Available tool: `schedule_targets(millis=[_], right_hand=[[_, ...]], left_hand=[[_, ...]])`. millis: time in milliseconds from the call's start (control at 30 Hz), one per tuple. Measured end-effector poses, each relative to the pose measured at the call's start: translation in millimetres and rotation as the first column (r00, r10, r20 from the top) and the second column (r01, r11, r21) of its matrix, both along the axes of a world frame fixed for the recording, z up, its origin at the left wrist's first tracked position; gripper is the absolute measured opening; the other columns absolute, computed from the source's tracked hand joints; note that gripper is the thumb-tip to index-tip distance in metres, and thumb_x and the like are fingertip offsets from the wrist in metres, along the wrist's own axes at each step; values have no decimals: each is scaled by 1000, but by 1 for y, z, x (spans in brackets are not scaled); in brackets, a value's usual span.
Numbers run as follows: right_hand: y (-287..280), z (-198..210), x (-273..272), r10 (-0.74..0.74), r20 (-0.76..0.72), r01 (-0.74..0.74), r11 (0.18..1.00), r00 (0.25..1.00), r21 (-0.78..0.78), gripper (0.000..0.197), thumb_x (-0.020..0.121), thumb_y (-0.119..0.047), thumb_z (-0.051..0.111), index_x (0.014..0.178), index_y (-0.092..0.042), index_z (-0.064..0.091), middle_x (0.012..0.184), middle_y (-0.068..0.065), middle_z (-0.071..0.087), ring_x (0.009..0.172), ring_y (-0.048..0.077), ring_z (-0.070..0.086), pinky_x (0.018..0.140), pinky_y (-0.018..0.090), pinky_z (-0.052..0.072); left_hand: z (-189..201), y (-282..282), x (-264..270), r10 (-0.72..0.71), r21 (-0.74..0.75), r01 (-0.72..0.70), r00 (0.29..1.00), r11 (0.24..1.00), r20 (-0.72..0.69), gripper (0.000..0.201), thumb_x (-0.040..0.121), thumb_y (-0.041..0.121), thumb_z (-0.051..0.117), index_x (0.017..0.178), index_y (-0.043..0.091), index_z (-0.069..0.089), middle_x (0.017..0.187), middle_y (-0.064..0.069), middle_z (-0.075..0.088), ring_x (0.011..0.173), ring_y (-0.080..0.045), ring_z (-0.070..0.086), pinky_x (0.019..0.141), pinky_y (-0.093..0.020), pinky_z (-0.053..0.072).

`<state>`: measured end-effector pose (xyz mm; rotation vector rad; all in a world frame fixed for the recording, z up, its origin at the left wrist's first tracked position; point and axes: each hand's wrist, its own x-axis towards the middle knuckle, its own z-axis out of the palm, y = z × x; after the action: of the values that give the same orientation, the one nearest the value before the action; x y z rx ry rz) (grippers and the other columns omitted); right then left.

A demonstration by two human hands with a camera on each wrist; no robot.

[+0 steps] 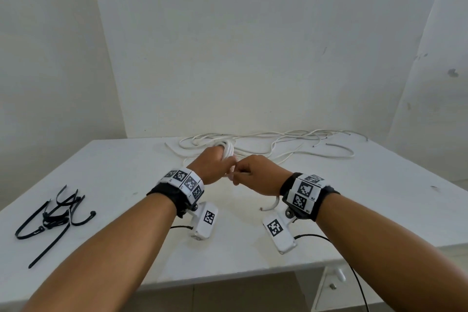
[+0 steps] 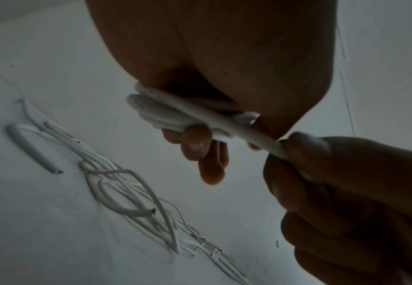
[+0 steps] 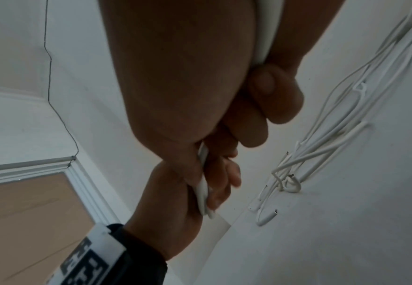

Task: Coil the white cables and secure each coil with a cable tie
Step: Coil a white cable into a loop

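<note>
Both hands work one white cable coil above the white worktop.

The left hand has its grip curled round the cable coil; the right hand pinches the coil's free strand, whose cut end hangs below the wrist. Loose white cables lie along the far edge, black cable ties at the left.
</note>
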<state>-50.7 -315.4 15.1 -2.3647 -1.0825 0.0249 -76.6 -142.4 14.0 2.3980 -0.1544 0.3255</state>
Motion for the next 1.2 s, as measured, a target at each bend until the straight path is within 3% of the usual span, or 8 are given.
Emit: schedule_targets(millis=[133,233,367,633,833,933,1033,1200], right_hand=[[-4,9,-2,65,-29,-67,995,997,-78,20,96,-26,59,76,-25,64,74,-7,62,54,1,50,57,16,41],[-15,17,5,44,-168,-61,993,985,-96,22,93,-35,65,85,-14,67,66,1,55,51,13,50,50,23,44],[-23,19,9,58,-244,-74,995,968,-59,18,92,-34,67,91,-18,73,71,1,55,57,19,52,51,27,46],[-46,38,27,-59,-60,65,992,996,113,11,95,-27,65,97,-21,75,53,-11,55,42,7,48,40,20,39],[-41,31,35,-76,5,67,898,997,435,7,91,-23,72,91,-19,77,50,-19,54,44,5,39,49,14,33],[-35,20,33,-40,-13,41,866,999,499,8,92,-23,70,89,-27,77,55,-15,59,48,3,43,51,15,37],[-22,4,23,-33,32,13,871,999,491,23,98,-24,61,78,-29,72,51,-17,55,47,6,43,52,22,39],[-1,-16,5,-3,29,-13,855,1000,518,25,99,-7,44,89,-10,67,57,-10,57,50,6,49,57,24,45]], left_hand=[[1,-1,-6,-55,72,66,988,995,-141,58,97,59,37,69,13,58,52,0,64,40,-8,49,54,-26,44],[-3,9,-8,-67,60,80,978,995,-197,72,72,81,53,72,9,53,52,2,54,44,-13,44,54,-29,41],[-5,16,-8,-107,51,122,966,991,-236,56,65,56,81,71,12,48,55,1,43,49,-16,39,52,-30,36],[-5,25,-19,-240,-279,169,939,945,-247,34,79,36,66,69,10,47,44,0,40,36,-15,28,39,-18,24],[-1,10,-22,-543,-663,327,827,673,-144,40,90,36,58,61,13,43,41,1,25,32,-11,16,37,-19,12],[4,7,-24,-642,-765,400,766,504,-23,50,81,41,72,61,4,45,38,7,29,29,-5,22,38,-17,16],[8,4,-26,-653,-810,435,753,393,87,51,72,53,80,59,20,43,38,11,29,28,-2,26,44,-27,13],[6,-5,-29,-539,-908,374,812,188,223,48,71,49,82,58,19,46,34,10,32,28,-10,15,47,-28,17]])
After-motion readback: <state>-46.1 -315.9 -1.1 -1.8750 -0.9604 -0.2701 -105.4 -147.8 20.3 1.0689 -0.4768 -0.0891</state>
